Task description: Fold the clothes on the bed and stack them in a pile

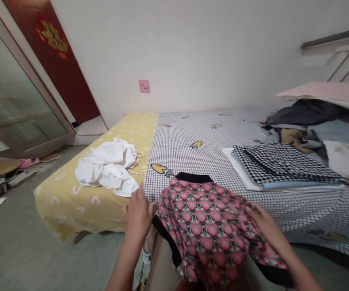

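A pink flower-patterned garment with black trim (206, 220) lies half on the near edge of the bed and hangs down toward me. My left hand (138, 214) lies on its left edge, thumb against the black trim, fingers together and pointing away. At the garment's right edge my right hand (263, 226) has its fingers curled into the fabric. Under the garment is the black-and-white checked bed sheet (183, 151).
A crumpled white garment (108, 167) rests on the yellow sheet (71, 198) at left. A folded stack topped by checked cloth (280, 165) sits at right, with a heap of loose clothes (310, 121) behind. Clutter (1, 173) lines the floor by a glass door.
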`<state>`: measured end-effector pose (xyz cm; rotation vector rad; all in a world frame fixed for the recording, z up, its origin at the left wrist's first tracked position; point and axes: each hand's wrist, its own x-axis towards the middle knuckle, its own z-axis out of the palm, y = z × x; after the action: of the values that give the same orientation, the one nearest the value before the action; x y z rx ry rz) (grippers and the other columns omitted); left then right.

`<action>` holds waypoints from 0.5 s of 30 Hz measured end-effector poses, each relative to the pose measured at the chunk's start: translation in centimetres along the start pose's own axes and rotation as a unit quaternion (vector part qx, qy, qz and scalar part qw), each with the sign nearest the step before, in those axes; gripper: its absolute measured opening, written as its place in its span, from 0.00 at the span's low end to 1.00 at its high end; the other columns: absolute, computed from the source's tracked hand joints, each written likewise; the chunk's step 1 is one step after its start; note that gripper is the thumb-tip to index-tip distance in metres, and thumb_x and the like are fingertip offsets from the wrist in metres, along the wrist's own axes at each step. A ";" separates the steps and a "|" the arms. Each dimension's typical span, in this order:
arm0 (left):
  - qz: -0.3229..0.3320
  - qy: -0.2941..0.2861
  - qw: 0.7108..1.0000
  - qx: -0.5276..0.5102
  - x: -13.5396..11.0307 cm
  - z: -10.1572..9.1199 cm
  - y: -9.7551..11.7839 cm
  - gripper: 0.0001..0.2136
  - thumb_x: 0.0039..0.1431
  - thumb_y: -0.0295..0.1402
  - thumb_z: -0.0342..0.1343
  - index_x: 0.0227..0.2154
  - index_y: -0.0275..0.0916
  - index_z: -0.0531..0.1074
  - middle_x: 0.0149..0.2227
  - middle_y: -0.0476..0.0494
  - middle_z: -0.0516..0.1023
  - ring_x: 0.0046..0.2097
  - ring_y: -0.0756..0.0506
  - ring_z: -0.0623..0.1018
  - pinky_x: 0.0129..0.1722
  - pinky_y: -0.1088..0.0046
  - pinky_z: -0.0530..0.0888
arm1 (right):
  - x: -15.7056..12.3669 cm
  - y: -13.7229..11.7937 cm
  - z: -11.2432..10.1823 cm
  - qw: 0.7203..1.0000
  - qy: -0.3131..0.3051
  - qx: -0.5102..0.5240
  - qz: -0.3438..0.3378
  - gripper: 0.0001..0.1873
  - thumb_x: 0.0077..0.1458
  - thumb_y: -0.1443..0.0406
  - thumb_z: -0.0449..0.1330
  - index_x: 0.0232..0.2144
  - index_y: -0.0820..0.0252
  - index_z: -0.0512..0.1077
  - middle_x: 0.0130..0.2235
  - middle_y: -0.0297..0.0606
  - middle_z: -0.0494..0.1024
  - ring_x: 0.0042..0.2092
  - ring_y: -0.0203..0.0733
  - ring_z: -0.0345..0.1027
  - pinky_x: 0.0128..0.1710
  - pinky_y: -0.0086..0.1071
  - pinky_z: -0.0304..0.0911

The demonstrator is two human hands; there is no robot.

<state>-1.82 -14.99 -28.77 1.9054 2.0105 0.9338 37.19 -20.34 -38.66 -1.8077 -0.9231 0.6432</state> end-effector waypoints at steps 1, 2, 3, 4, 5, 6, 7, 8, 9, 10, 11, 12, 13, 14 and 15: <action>-0.008 -0.048 0.998 0.026 -0.4 1.0 -1.3 0.27 0.60 0.31 0.54 0.63 0.34 0.63 0.64 0.26 0.69 0.64 0.29 0.69 0.62 0.39 0.61 | -0.4 1.4 0.3 1.000 -0.008 0.000 0.028 0.22 0.36 0.45 0.63 0.27 0.54 0.77 0.36 0.41 0.84 0.45 0.58 0.75 0.48 0.44 0.69; -0.016 -0.089 0.995 0.034 -1.2 1.9 -2.6 0.25 0.61 0.32 0.52 0.62 0.34 0.65 0.63 0.27 0.70 0.64 0.30 0.69 0.62 0.40 0.61 | -0.8 2.8 0.6 0.998 -0.022 0.006 0.057 0.22 0.33 0.45 0.63 0.25 0.54 0.77 0.34 0.42 0.84 0.44 0.58 0.75 0.48 0.45 0.68; -0.023 -0.123 0.992 0.028 -2.1 2.8 -4.0 0.24 0.62 0.33 0.51 0.61 0.36 0.66 0.62 0.29 0.72 0.63 0.31 0.70 0.63 0.41 0.61 | -1.3 4.1 0.9 0.996 -0.036 0.016 0.082 0.22 0.31 0.45 0.63 0.24 0.54 0.77 0.34 0.42 0.84 0.44 0.59 0.75 0.48 0.45 0.68; -0.030 -0.150 0.988 0.011 -3.1 3.7 -5.2 0.23 0.61 0.34 0.51 0.60 0.38 0.68 0.60 0.31 0.74 0.62 0.32 0.72 0.62 0.43 0.62 | -1.7 5.3 1.1 0.994 -0.045 0.023 0.098 0.22 0.31 0.46 0.63 0.24 0.54 0.77 0.34 0.42 0.84 0.44 0.59 0.75 0.48 0.45 0.68; -0.037 -0.167 0.985 -0.013 -3.9 4.5 -6.3 0.23 0.61 0.35 0.51 0.59 0.40 0.69 0.59 0.33 0.76 0.61 0.34 0.73 0.62 0.45 0.64 | -2.0 6.3 1.1 0.993 -0.046 0.028 0.105 0.22 0.31 0.46 0.63 0.25 0.55 0.77 0.35 0.43 0.84 0.43 0.58 0.75 0.48 0.45 0.68; -0.045 -0.173 0.983 -0.042 -4.6 5.3 -7.3 0.23 0.60 0.37 0.51 0.58 0.42 0.70 0.58 0.35 0.77 0.60 0.35 0.75 0.61 0.46 0.65 | -2.0 6.9 1.1 0.993 -0.038 0.027 0.104 0.22 0.31 0.46 0.63 0.27 0.54 0.78 0.35 0.43 0.84 0.44 0.58 0.75 0.48 0.46 0.68; -0.053 -0.169 0.981 -0.073 -4.9 6.0 -8.1 0.23 0.59 0.39 0.51 0.56 0.42 0.72 0.57 0.36 0.78 0.58 0.35 0.76 0.60 0.48 0.67 | -1.9 7.2 1.0 0.995 -0.024 0.020 0.097 0.22 0.32 0.47 0.64 0.28 0.54 0.78 0.37 0.43 0.84 0.44 0.57 0.75 0.49 0.46 0.68; -0.062 -0.156 0.981 -0.101 -4.9 6.7 -8.8 0.23 0.58 0.41 0.51 0.54 0.42 0.73 0.56 0.35 0.79 0.57 0.35 0.77 0.59 0.49 0.68 | -1.5 7.3 0.8 0.997 -0.006 0.009 0.082 0.22 0.33 0.47 0.63 0.29 0.54 0.78 0.38 0.43 0.84 0.44 0.57 0.75 0.49 0.46 0.67; -0.071 -0.135 0.980 -0.127 -4.6 7.3 -9.3 0.23 0.57 0.44 0.51 0.52 0.41 0.74 0.55 0.34 0.79 0.56 0.35 0.77 0.58 0.50 0.69 | -1.0 7.1 0.5 0.998 0.015 -0.005 0.063 0.22 0.34 0.48 0.63 0.30 0.54 0.78 0.39 0.44 0.83 0.44 0.57 0.74 0.49 0.46 0.67; -0.080 -0.110 0.979 -0.151 -4.1 7.8 -9.7 0.24 0.55 0.46 0.51 0.51 0.39 0.75 0.55 0.33 0.79 0.56 0.34 0.77 0.57 0.50 0.70 | -0.6 6.6 0.2 0.998 0.038 -0.020 0.036 0.21 0.35 0.48 0.62 0.30 0.53 0.78 0.39 0.44 0.83 0.44 0.56 0.73 0.49 0.47 0.67; -0.093 -0.086 0.977 -0.171 -3.4 8.3 -10.0 0.26 0.53 0.49 0.52 0.49 0.38 0.75 0.54 0.31 0.79 0.57 0.33 0.77 0.57 0.50 0.71 | -0.1 6.0 -0.1 0.997 0.061 -0.037 0.008 0.21 0.36 0.48 0.61 0.31 0.53 0.78 0.39 0.44 0.82 0.44 0.56 0.73 0.48 0.47 0.67; -0.109 -0.068 0.973 -0.190 -2.6 8.7 -10.1 0.28 0.50 0.51 0.53 0.48 0.37 0.75 0.53 0.30 0.80 0.56 0.32 0.77 0.56 0.49 0.72 | 0.2 5.2 -0.4 0.995 0.084 -0.054 -0.022 0.21 0.37 0.48 0.59 0.31 0.53 0.77 0.38 0.44 0.81 0.43 0.56 0.72 0.48 0.48 0.66; -0.128 -0.061 0.968 -0.207 -1.7 9.0 -10.1 0.29 0.47 0.53 0.54 0.46 0.36 0.76 0.52 0.28 0.80 0.55 0.31 0.77 0.54 0.50 0.73 | 0.4 4.5 -0.5 0.991 0.104 -0.071 -0.047 0.21 0.38 0.48 0.58 0.32 0.53 0.77 0.36 0.44 0.80 0.41 0.55 0.72 0.46 0.48 0.66; -0.144 -0.066 0.962 -0.223 -0.9 9.3 -10.1 0.30 0.44 0.54 0.54 0.44 0.36 0.76 0.50 0.28 0.81 0.53 0.31 0.78 0.53 0.50 0.73 | 0.5 3.7 -0.5 0.988 0.116 -0.083 -0.060 0.22 0.39 0.48 0.58 0.32 0.53 0.77 0.34 0.43 0.79 0.39 0.53 0.71 0.44 0.47 0.67; -0.157 -0.082 0.955 -0.236 -0.1 9.5 -9.9 0.30 0.42 0.55 0.55 0.41 0.35 0.77 0.47 0.29 0.82 0.50 0.31 0.80 0.51 0.52 0.74 | 0.5 3.0 -0.3 0.989 0.112 -0.083 -0.057 0.22 0.40 0.48 0.58 0.33 0.54 0.77 0.31 0.40 0.77 0.35 0.51 0.70 0.40 0.45 0.67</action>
<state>-4.60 -11.88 -41.84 1.3166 1.7276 1.0168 38.62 -20.80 -41.37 -1.9123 -0.9393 0.2911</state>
